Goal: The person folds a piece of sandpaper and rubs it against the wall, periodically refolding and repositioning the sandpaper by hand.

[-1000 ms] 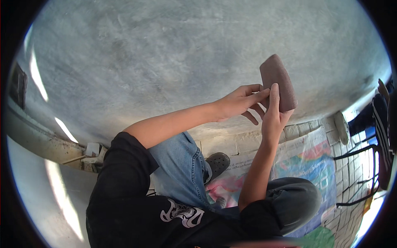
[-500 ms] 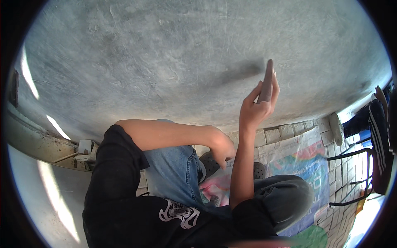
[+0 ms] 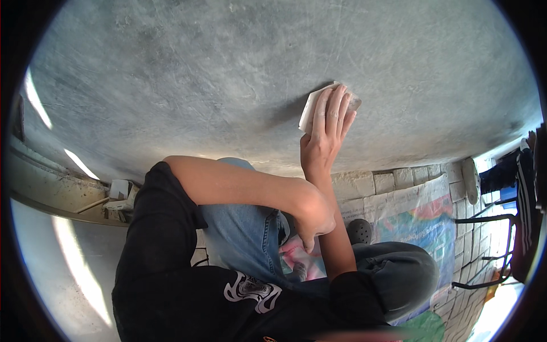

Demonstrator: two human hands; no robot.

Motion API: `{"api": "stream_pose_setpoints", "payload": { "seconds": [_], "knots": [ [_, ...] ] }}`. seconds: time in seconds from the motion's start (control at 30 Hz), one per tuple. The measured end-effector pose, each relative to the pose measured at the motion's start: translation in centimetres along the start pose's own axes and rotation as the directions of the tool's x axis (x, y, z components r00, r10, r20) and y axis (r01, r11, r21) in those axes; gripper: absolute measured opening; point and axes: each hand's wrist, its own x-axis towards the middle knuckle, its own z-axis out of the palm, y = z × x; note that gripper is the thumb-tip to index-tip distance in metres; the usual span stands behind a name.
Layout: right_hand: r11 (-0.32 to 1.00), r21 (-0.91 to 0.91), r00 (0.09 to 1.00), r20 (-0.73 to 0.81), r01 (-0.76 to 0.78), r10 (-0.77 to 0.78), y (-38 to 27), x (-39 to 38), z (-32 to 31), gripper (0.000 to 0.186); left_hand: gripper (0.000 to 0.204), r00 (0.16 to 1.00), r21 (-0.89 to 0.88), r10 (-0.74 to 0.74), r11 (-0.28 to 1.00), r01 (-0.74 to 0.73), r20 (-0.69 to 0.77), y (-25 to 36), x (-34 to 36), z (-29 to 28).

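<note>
My right hand (image 3: 326, 128) lies with fingers stretched over a pale, off-white piece of sandpaper (image 3: 308, 112), pressing it flat against the grey wall (image 3: 216, 74). Its left edge sticks out past my fingers, and a greyish corner shows at the right. What is under the palm is hidden. My left hand (image 3: 314, 219) hangs loosely from a bent wrist above my lap, with a finger pointing down. It is close by my right forearm and appears to hold nothing; some of its fingers are hidden.
Below the wall lies a brick-paved floor (image 3: 393, 181) with a colourful printed sheet (image 3: 407, 219) spread on it. A black metal-framed chair (image 3: 484, 218) and another person's dark, striped clothing (image 3: 523, 199) are at the right. Several small items (image 3: 118, 196) sit on a ledge at the left.
My right hand has turned from edge-on to back-facing, shifted left and brought the sandpaper onto the wall. My left hand has moved slightly right and down, nearer my right forearm.
</note>
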Motion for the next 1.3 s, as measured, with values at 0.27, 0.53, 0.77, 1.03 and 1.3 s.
{"api": "stream_pose_setpoints", "payload": {
  "seconds": [0.27, 0.53, 0.77, 1.03, 1.3],
  "knots": [
    [1.0, -0.014, 1.0, 0.015, -0.022, 0.022, -0.4, 1.1, -0.6, 0.086, 0.045, 0.998, -0.002, 0.062, 0.998, -0.062, -0.004, 1.1, -0.9, -0.1],
    [0.993, 0.024, 0.99, -0.095, 0.111, -0.109, 0.3, 0.3, 0.3, 0.082, 0.048, 0.993, -0.017, 0.092, 0.996, -0.091, 0.08, 2.2, -1.3, 0.2],
    [0.975, 0.188, 0.99, 0.056, 0.12, -0.132, 0.0, 3.9, -2.8, 0.089, 0.048, 0.992, -0.05, 0.105, 0.994, -0.102, 0.075, 2.1, -0.9, 0.2],
    [-0.107, 0.97, 0.685, 0.229, -0.216, 0.692, 0.5, 7.0, -10.7, 0.055, 0.046, 0.998, -0.093, -0.034, 0.995, 0.029, -0.046, 0.6, -1.1, -0.6],
    [-0.245, 0.959, 0.655, 0.278, -0.145, 0.702, 2.3, 7.2, -12.3, 0.055, 0.042, 0.999, -0.242, 0.0, 0.97, -0.013, -0.052, -2.7, 0.0, -1.7]
  ]
}}
